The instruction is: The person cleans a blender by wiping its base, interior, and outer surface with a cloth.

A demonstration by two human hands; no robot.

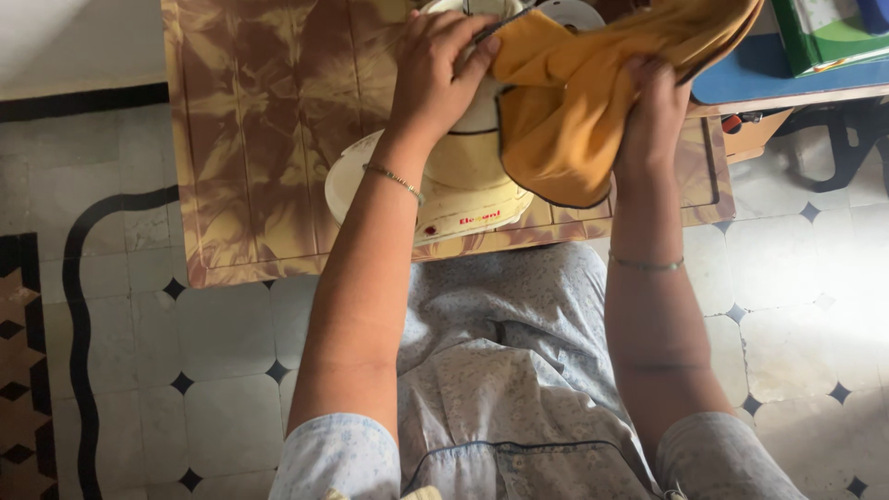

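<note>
Yellow cloth gripped between left hand, right hand.

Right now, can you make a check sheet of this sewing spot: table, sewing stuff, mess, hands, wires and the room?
Surface: brown marbled table top.
Job's things: mustard-yellow cloth with dark edging, bunched over a cream sewing machine.
Clutter: green box on the blue surface at the right.
Grippers: left hand pressing on the cloth and machine; right hand gripping the cloth, fingers hidden in its folds.
Cables: nothing seen.
Surroundings: pale floor tiles with black diamonds.
</note>
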